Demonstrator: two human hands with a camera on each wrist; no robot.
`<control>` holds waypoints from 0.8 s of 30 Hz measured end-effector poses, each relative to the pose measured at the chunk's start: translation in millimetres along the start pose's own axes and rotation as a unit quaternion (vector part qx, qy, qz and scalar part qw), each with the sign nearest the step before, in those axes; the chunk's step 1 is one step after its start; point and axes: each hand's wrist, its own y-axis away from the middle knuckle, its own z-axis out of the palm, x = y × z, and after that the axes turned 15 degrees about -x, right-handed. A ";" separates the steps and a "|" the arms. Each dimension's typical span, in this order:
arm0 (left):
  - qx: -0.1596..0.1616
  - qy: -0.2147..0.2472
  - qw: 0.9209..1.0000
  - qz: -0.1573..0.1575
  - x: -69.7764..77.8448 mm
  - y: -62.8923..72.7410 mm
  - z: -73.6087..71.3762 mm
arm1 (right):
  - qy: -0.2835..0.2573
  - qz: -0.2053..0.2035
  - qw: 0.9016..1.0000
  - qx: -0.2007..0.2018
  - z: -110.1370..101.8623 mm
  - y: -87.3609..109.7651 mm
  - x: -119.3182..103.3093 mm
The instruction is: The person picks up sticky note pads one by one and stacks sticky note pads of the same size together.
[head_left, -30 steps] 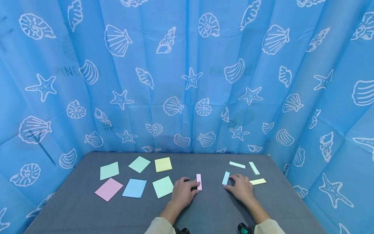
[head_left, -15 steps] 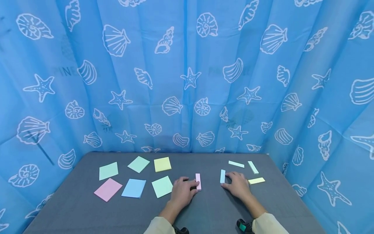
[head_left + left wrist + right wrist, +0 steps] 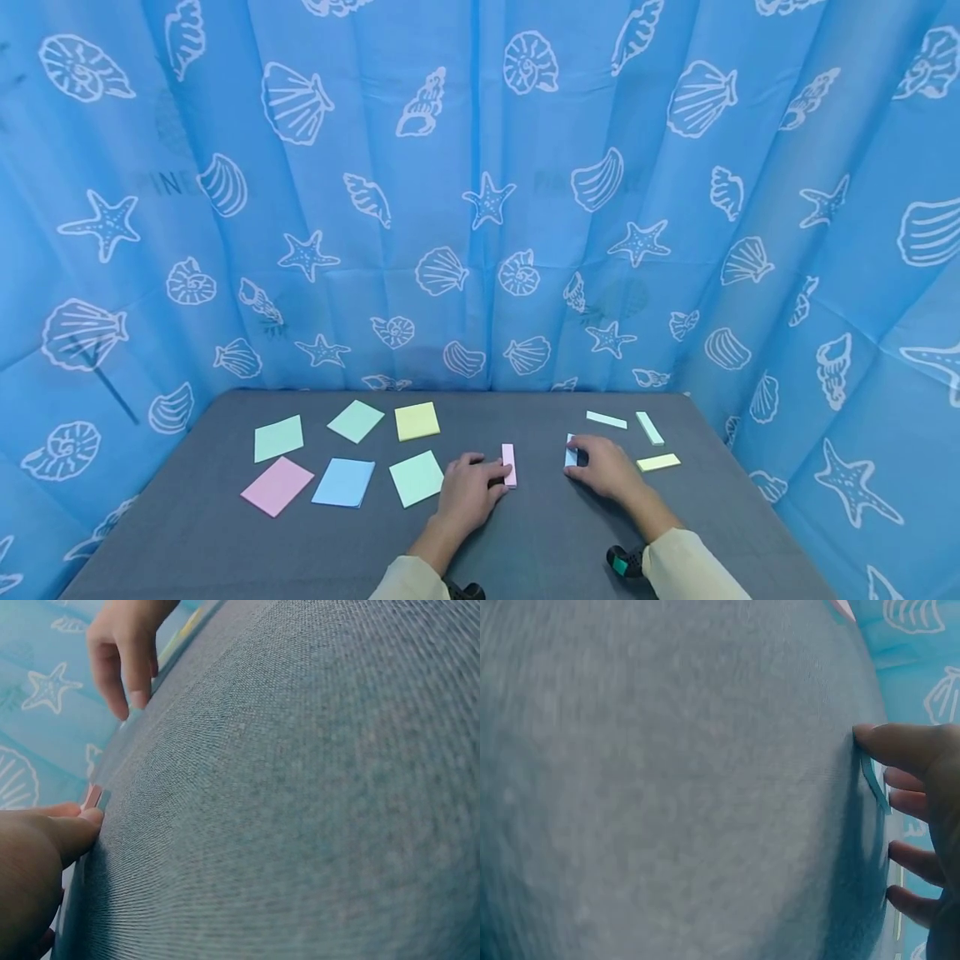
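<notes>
My left hand [image 3: 467,493] pinches the near part of a narrow pink sticky-note pad [image 3: 509,458] with thumb and index finger; in the left wrist view the pink pad [image 3: 92,796] shows beyond the fingertips. To the right, my right hand [image 3: 609,468] spans a narrow light-blue sticky-note pad [image 3: 571,457], thumb at its near end and index finger near its far end. In the right wrist view the blue pad [image 3: 874,782] looks slightly bent between thumb and fingers. Both pads lie on the grey table [image 3: 536,533], a short distance apart.
Square sticky-note pads lie on the left: green [image 3: 279,438], another green [image 3: 356,421], yellow [image 3: 417,422], pink [image 3: 277,487], blue [image 3: 343,482] and pale green [image 3: 417,479]. Narrow pads, pale [image 3: 606,420], green [image 3: 649,428] and yellow [image 3: 658,462], lie right. A blue shell-print curtain [image 3: 480,317] hangs behind.
The right hand shifted the blue narrow pad left and turned it nearly parallel to the pink one; its index finger then reached over to the pad's far end. The left hand stayed put.
</notes>
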 end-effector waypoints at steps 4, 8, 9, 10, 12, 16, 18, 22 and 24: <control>-0.002 -0.004 1.000 -0.002 -1.2 0.2 0.9 | 0.055 -0.014 0.998 0.012 1.4 -0.6 0.8; 0.000 -0.009 1.000 0.003 -1.6 0.0 0.8 | 0.112 -0.040 0.992 0.037 2.5 -1.0 3.0; 0.002 -0.009 1.000 0.005 -1.5 -0.1 0.7 | 0.120 -0.043 0.991 0.042 2.6 -1.3 3.8; 0.004 -0.007 1.000 0.006 -1.4 0.0 0.5 | 0.126 -0.046 0.990 0.045 2.4 -1.4 4.4; 0.009 -0.006 1.000 0.010 -1.2 -0.1 0.1 | 0.131 -0.050 0.989 0.049 2.4 -1.8 5.8; 0.012 -0.009 1.000 0.009 -0.9 0.2 -0.5 | 0.141 -0.064 0.987 0.054 2.1 -1.3 6.4; 0.011 -0.011 1.000 0.007 -0.6 0.2 -0.8 | 0.152 -0.072 0.984 0.055 2.2 -1.3 6.4; 0.006 -0.008 1.000 0.001 -0.4 0.1 0.2 | 0.167 -0.085 0.981 0.053 1.6 -0.5 5.7; 0.005 -0.007 1.000 0.000 -0.2 0.3 0.5 | 0.170 -0.089 0.980 0.053 1.2 -0.4 5.8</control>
